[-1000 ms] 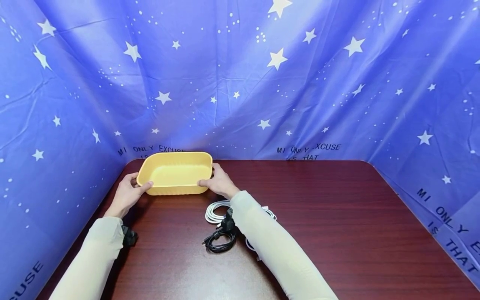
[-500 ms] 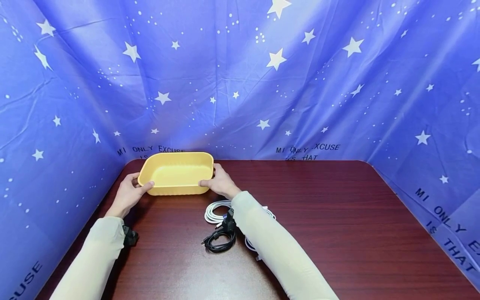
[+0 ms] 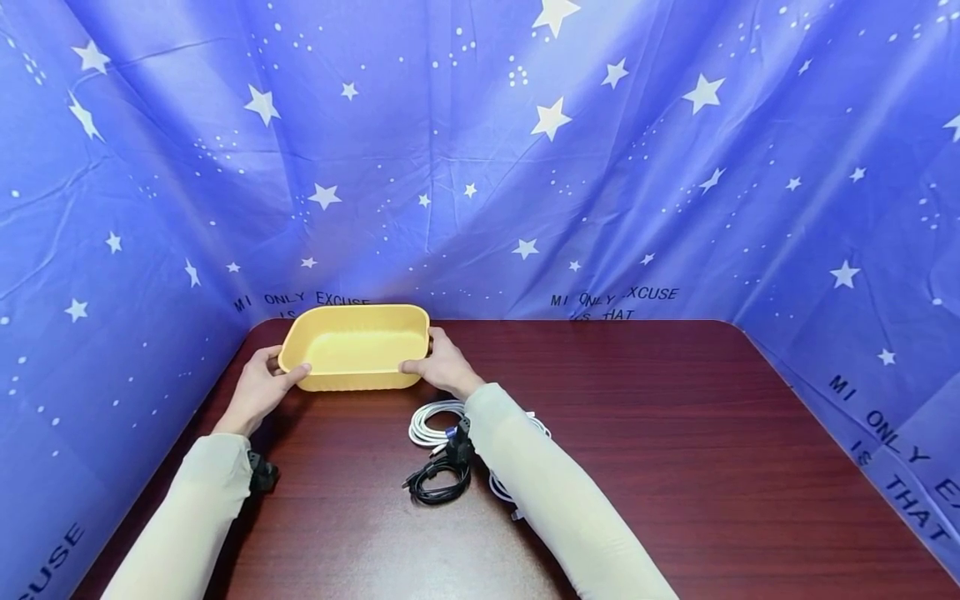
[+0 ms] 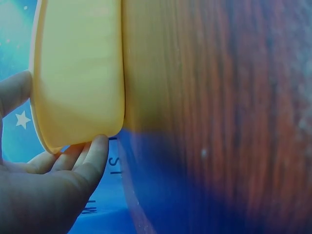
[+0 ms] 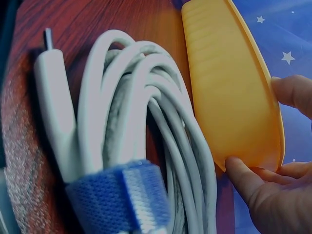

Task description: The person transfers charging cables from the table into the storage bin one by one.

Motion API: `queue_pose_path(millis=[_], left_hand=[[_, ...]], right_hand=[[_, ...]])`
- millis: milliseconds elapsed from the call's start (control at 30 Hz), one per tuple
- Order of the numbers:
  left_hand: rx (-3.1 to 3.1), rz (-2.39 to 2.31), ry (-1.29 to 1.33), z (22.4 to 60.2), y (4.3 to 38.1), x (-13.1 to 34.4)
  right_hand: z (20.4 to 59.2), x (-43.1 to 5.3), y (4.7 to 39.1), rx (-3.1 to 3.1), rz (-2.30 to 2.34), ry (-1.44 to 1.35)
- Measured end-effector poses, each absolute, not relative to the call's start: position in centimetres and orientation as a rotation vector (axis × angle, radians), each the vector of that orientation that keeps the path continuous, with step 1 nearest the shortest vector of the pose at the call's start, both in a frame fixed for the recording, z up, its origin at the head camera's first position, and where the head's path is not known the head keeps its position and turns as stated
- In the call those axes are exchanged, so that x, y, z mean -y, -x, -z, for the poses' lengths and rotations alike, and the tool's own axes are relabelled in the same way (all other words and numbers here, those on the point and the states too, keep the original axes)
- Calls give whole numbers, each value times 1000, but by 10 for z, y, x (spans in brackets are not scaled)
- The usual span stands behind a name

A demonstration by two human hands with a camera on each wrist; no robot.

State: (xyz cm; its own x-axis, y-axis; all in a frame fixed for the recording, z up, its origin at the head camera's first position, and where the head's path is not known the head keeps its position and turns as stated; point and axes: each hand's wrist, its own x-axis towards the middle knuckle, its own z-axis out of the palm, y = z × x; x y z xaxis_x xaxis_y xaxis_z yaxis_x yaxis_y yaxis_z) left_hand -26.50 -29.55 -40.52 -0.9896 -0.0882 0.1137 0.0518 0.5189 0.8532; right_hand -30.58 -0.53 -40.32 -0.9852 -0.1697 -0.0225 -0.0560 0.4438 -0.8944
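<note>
A yellow plastic basin (image 3: 360, 381) with a rounded rectangular rim stands at the far left of the table, its inside bare. My left hand (image 3: 258, 390) grips its left end, thumb at the near rim and fingers round the outside. At the other end my right hand (image 3: 444, 367) holds it the same way. Both wrist views show fingertips against the basin's outer wall, its base right at the wood. Nearer me lie a coiled white cable (image 5: 114, 92) with a blue strap (image 5: 119, 197) and a coiled black cable (image 3: 437, 498).
Another white cable (image 3: 498, 490) is partly hidden under the right sleeve (image 3: 547, 483). The dark red wooden table (image 3: 675, 450) reaches back to a blue star-print curtain (image 3: 480, 167), which also hangs at both sides. A black device (image 3: 262, 473) sits at the left cuff.
Both hands and the basin have shifted slightly to the right, with the grip unchanged. The cables lie as before.
</note>
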Motion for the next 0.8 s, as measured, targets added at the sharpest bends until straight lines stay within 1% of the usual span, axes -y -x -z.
queue_pose_path(millis=[533, 800], left_hand=[[2624, 1472, -61, 405, 262, 292], [2618, 1491, -28, 403, 262, 290]], right_hand=[[402, 2, 304, -2558, 1597, 201], [402, 1, 304, -2582, 1580, 195]])
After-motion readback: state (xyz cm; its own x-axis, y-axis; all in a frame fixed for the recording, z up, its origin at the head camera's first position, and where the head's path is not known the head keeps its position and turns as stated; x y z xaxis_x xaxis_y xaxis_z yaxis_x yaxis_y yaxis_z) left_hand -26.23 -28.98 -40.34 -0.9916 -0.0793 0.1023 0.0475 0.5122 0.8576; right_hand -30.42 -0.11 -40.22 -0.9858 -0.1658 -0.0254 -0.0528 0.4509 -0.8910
